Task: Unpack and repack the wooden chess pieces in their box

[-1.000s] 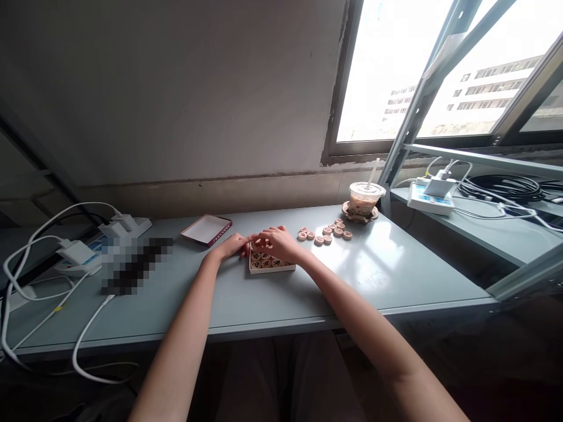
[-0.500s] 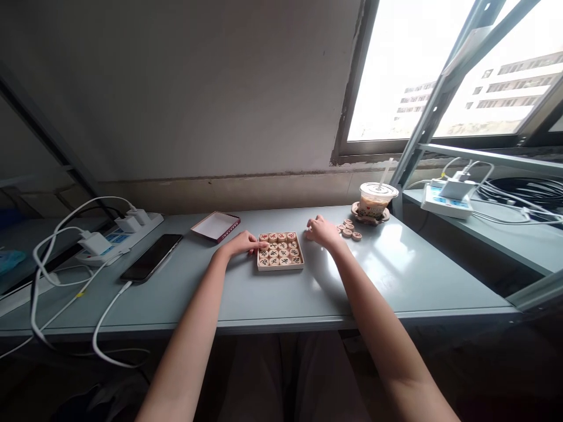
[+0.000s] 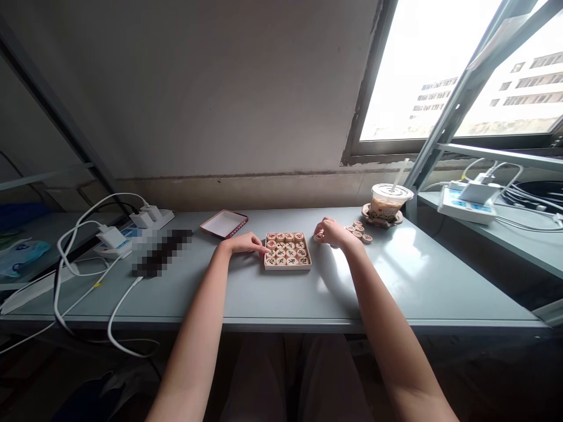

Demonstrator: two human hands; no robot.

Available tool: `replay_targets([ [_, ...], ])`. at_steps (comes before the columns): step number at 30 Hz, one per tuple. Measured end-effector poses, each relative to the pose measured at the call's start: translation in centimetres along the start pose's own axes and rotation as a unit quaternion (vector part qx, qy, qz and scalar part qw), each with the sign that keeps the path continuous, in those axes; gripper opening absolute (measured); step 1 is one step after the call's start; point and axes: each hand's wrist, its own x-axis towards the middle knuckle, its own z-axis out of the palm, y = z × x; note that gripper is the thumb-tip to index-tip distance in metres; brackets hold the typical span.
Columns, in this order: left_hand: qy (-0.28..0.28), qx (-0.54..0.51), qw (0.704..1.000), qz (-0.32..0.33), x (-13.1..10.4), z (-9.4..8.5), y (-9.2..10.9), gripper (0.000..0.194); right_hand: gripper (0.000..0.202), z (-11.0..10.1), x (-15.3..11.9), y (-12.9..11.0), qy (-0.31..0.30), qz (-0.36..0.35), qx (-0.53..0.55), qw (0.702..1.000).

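In the head view, a shallow box (image 3: 288,268) on the table holds rows of round wooden Chinese chess pieces (image 3: 290,253), with red characters at the back and black ones nearer me. My left hand (image 3: 244,242) is at the box's left side, its fingers stretched to the rim and the edge piece; its thumb is partly hidden. To the right of the box, my right hand (image 3: 331,231) has its fingers closed on a red-marked Chinese chess piece (image 3: 318,237), low over the tabletop. Several loose pieces (image 3: 359,230) lie just beyond that hand.
An upturned box lid (image 3: 223,224) lies at the back left. A cup with a straw (image 3: 387,202) stands in a holder at the back right. Power strips (image 3: 127,233) with white cables and a blurred-out dark object (image 3: 162,253) occupy the left. Metal shelf posts flank the table.
My left fingertips have drawn back slightly toward the box's near left edge, uncovering a red piece in the second row. My right hand now shows a piece at its fingertips. The view has shifted slightly left.
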Motion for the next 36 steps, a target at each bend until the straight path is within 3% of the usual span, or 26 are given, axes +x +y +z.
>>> replay_targets([
  [4,-0.02,0.001,1.0,0.008,0.1,0.2,0.4,0.039,0.016,-0.5,-0.4,-0.8,0.046,-0.001,-0.016,0.999],
  [7,-0.017,-0.016,0.999,0.025,0.4,0.5,0.6,0.037,0.024,-0.8,-0.5,-1.7,0.093,-0.048,0.055,0.993],
  [11,0.006,-0.023,0.999,0.028,0.9,0.9,0.5,0.04,0.028,-0.5,-0.2,-2.7,0.037,-0.167,0.163,0.972],
  [14,0.017,-0.028,0.999,0.024,1.2,1.2,0.5,0.041,0.026,0.2,0.1,-3.4,-0.001,-0.197,0.163,0.967],
  [18,0.037,-0.043,0.998,0.017,1.5,1.7,0.7,0.042,0.02,1.0,0.3,-4.0,0.005,-0.196,0.115,0.974],
  [24,0.057,-0.039,0.997,0.014,1.7,2.2,1.1,0.044,0.015,1.7,0.2,-4.3,0.062,-0.211,0.055,0.974],
  [28,0.057,-0.043,0.997,0.016,1.8,2.2,0.9,0.042,0.025,1.8,0.2,-4.5,0.078,-0.208,0.051,0.974],
  [31,0.057,-0.044,0.997,0.02,2.1,2.2,0.6,0.041,0.033,1.4,0.4,-4.3,0.055,-0.2,0.077,0.975],
  [34,0.057,-0.046,0.997,0.022,2.2,2.2,0.3,0.04,0.029,0.9,0.6,-3.2,0.078,-0.156,0.068,0.982],
  [36,0.056,-0.044,0.997,0.023,2.2,2.3,0.3,0.04,0.026,0.7,0.6,-2.0,0.132,-0.07,0.014,0.989],
])
